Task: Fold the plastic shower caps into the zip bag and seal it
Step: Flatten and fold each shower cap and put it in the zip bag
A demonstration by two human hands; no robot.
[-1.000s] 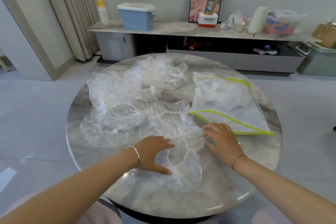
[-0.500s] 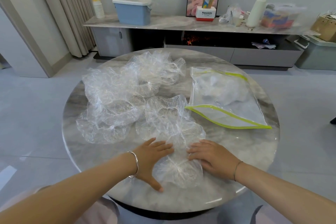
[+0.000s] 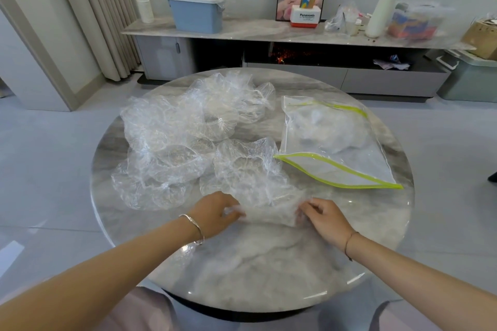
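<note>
A clear plastic shower cap (image 3: 252, 177) lies crumpled in front of me on the round marble table (image 3: 255, 271). My left hand (image 3: 215, 213) pinches its near left edge and my right hand (image 3: 326, 219) pinches its near right edge, lifting that edge off the table. Several more clear shower caps (image 3: 172, 142) are heaped on the left and back of the table. A clear zip bag (image 3: 333, 142) with a yellow-green zip strip lies to the right, its mouth open toward me, with white crumpled plastic inside.
Behind the table runs a low marble sideboard (image 3: 242, 31) with a blue lidded bin (image 3: 197, 11), a white box, a paper roll and bags on it. Curtains hang at the back left. Grey floor surrounds the table.
Both hands were pressing flat on the cap; now their fingers have curled and pinch its near edge, raising and folding it away from me. The view has tilted slightly.
</note>
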